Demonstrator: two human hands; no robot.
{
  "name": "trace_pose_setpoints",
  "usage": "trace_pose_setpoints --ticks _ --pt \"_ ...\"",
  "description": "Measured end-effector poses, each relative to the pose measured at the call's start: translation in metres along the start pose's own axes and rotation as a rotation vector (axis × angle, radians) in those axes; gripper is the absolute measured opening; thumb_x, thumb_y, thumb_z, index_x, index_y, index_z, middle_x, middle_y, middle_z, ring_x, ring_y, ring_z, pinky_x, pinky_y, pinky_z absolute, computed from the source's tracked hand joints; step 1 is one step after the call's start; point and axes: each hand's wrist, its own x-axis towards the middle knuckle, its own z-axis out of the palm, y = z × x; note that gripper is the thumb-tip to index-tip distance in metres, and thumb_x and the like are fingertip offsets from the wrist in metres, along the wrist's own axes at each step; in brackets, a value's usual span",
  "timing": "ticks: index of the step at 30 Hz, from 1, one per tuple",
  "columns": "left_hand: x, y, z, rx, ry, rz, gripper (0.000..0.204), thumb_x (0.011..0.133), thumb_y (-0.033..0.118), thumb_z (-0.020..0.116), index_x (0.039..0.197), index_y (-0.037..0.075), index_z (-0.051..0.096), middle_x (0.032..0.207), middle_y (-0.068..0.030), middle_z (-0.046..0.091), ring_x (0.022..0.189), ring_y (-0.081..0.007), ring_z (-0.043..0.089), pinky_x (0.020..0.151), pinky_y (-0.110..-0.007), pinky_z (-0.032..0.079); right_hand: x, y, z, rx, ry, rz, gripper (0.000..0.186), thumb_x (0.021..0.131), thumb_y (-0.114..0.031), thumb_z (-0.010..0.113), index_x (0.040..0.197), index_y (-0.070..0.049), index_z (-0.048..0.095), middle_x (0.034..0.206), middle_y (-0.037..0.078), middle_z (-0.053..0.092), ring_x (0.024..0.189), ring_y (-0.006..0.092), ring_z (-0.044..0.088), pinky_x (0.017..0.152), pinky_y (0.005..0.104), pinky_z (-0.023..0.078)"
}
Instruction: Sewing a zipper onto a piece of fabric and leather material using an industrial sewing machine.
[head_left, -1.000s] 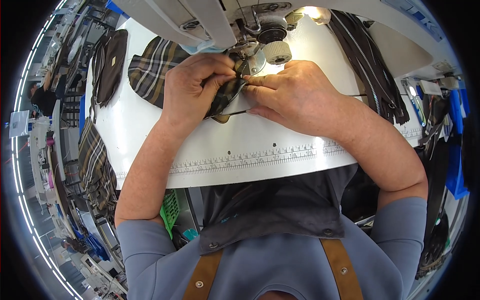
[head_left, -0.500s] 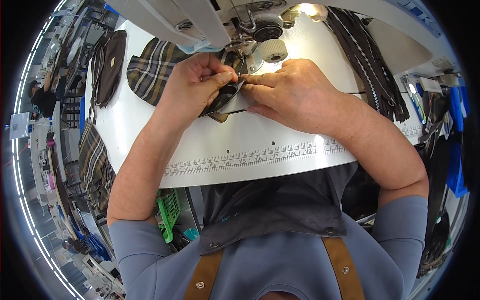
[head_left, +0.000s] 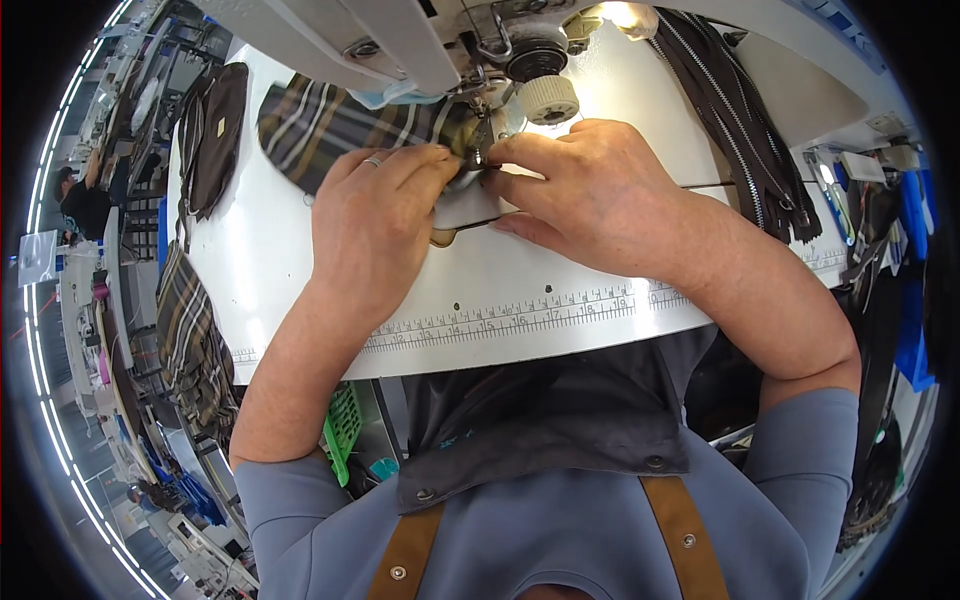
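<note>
A sewing machine's presser foot and needle [head_left: 482, 128] sit over dark plaid fabric [head_left: 300, 135], which lies on the white table [head_left: 500, 260]. My left hand [head_left: 375, 215], with a ring on one finger, has its fingers curled together on the fabric just left of the foot, slightly blurred. My right hand [head_left: 590, 195] grips the fabric's edge at the right of the foot, thumb low and fingertips beside the needle. The fingertips and what exactly lies beneath them are partly hidden. A small tan piece [head_left: 443, 236] shows below the fabric.
Dark zippers [head_left: 730, 115] lie at the right, brown pieces [head_left: 215, 135] at the upper left, more plaid fabric [head_left: 190, 340] over the left edge. A green basket [head_left: 343, 430] is under the table. Blue bins [head_left: 912, 300] stand far right. A co-worker [head_left: 80, 200] sits far left.
My left hand has moved down and turned from a raised pinch to lying over the fabric, its fingers now blurred. My right hand has stayed nearly in place beside the needle.
</note>
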Motion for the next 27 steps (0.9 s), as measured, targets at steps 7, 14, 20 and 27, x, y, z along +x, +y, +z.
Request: trace_pose_setpoints --ticks 7,14,20,27 --pt "0.022 -0.002 0.02 -0.082 0.248 -0.057 0.023 0.076 0.0 0.068 0.098 0.006 0.069 0.087 -0.0085 0.069 0.076 -0.03 0.067 0.068 -0.04 0.054 -0.001 -0.001 0.0 -0.028 -0.024 0.014 0.031 0.077 -0.025 0.083 0.1 -0.006 0.074 0.11 0.005 0.073 0.07 0.0216 0.071 0.059 0.0359 0.056" --pt "0.018 -0.005 0.024 -0.225 0.137 -0.052 0.031 0.073 -0.005 0.072 0.102 0.005 0.072 0.093 -0.0084 0.068 0.077 -0.0267 0.07 0.065 -0.035 0.056 -0.002 -0.003 0.005 -0.032 0.069 -0.02 0.024 0.08 -0.028 0.077 0.08 -0.005 0.069 0.083 0.004 0.068 0.063 0.0223 0.069 0.055 0.036 0.056" --pt "0.021 -0.002 0.023 -0.268 0.088 0.01 0.03 0.073 -0.009 0.071 0.101 0.002 0.07 0.099 -0.0092 0.066 0.078 -0.028 0.07 0.067 -0.037 0.057 -0.002 -0.004 0.006 -0.027 0.073 -0.027 0.021 0.078 -0.026 0.076 0.076 -0.007 0.068 0.078 0.004 0.064 0.061 0.0216 0.067 0.053 0.0359 0.055" --pt "0.02 0.001 0.018 -0.268 -0.001 -0.054 0.028 0.074 -0.008 0.071 0.1 0.0 0.07 0.1 -0.0111 0.067 0.08 -0.0295 0.07 0.068 -0.038 0.058 -0.003 -0.004 0.005 -0.043 0.052 -0.036 0.014 0.075 -0.02 0.074 0.076 -0.006 0.068 0.074 0.005 0.063 0.058 0.02 0.066 0.052 0.0345 0.055"
